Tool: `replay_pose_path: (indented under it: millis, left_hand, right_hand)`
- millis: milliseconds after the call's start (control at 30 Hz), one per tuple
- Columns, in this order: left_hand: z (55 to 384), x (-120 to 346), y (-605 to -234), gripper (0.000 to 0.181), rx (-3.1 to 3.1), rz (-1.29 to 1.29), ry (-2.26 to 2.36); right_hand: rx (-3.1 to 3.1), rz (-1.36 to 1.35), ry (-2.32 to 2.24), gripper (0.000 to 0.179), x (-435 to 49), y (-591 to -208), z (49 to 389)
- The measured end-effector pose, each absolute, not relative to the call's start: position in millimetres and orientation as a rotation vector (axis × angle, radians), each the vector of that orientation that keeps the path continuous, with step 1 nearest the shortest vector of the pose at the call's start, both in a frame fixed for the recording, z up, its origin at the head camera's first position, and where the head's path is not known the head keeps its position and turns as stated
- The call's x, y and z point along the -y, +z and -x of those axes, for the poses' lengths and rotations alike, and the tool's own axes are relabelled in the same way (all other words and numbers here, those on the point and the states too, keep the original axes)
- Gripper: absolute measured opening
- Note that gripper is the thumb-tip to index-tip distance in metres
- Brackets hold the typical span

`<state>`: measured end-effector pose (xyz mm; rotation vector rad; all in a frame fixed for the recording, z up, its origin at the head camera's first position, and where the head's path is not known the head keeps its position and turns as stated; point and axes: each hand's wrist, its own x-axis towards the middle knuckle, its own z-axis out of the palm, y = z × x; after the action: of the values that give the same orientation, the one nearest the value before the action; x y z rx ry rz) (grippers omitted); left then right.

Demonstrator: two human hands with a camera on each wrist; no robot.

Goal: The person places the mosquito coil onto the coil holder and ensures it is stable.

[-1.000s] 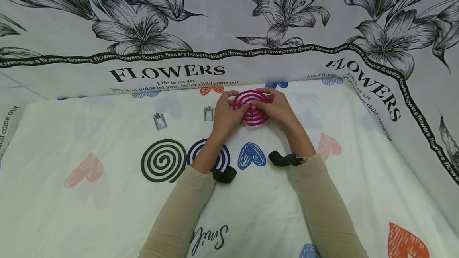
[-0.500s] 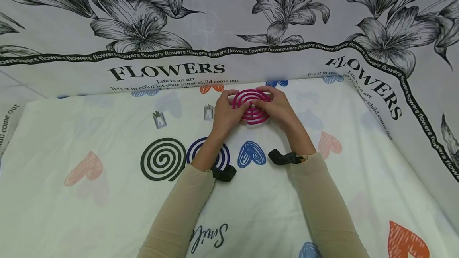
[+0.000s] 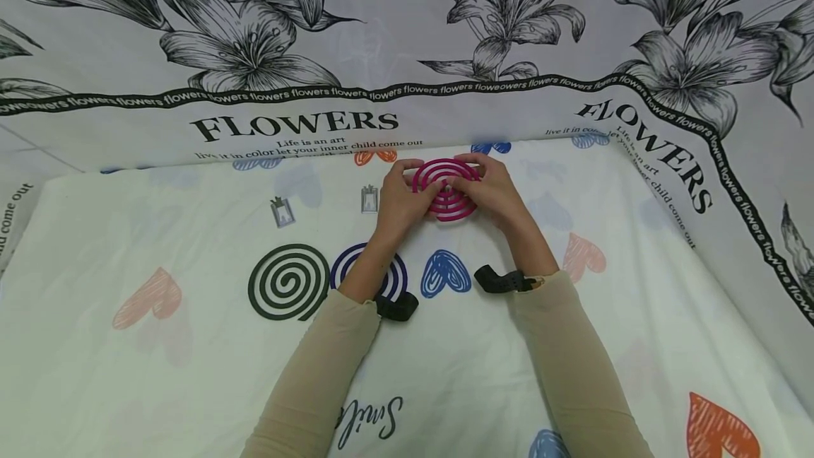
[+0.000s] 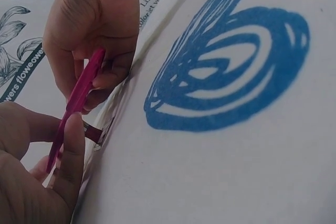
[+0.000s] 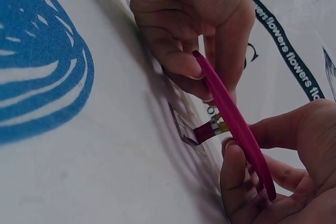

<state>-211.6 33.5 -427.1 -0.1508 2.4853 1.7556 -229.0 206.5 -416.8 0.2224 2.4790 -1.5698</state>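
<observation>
Both hands hold a pink mosquito coil (image 5: 239, 121) at the far middle of the table. In the head view the left hand (image 3: 402, 202) pinches its left side and the right hand (image 3: 494, 193) its right side, with both thumbs at the coil's centre. Seen from the right wrist, the coil leans edge-on over a small metal coil stand (image 5: 203, 131), whose upright strip reaches the coil's middle. The stand's frame rests on the cloth below. Fingers hide part of the contact.
A dark green mosquito coil (image 3: 251, 281) lies left of centre. Beside it, a navy coil (image 3: 404, 274) is partly covered by the left forearm. Two more metal stands, one at the left (image 3: 282, 212) and one nearer the hands (image 3: 369, 200), lie on the heart-printed cloth (image 3: 210, 373).
</observation>
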Motion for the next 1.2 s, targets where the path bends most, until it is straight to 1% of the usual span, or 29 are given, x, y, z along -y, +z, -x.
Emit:
replay_pose_path:
  millis: [333,733,1033,1200]
  left_hand:
    - [210.4,-34.1,-430.6,0.058,-2.571,0.128,1.685]
    - [208.6,-33.1,-422.4,0.06,-2.678,0.02,1.535]
    - [206.4,-31.6,-415.6,0.059,-2.751,-0.043,1.458]
    - [206.2,-30.8,-411.5,0.059,-2.749,-0.065,1.458]
  right_hand:
    - [-2.574,-0.17,-1.472,0.059,-203.9,-411.3,223.3]
    - [-2.775,-0.043,-1.282,0.063,-205.8,-411.4,224.1]
    - [-2.826,-0.011,-1.189,0.061,-203.5,-406.2,223.8]
    - [-2.858,0.049,-1.193,0.058,-204.0,-403.3,222.4]
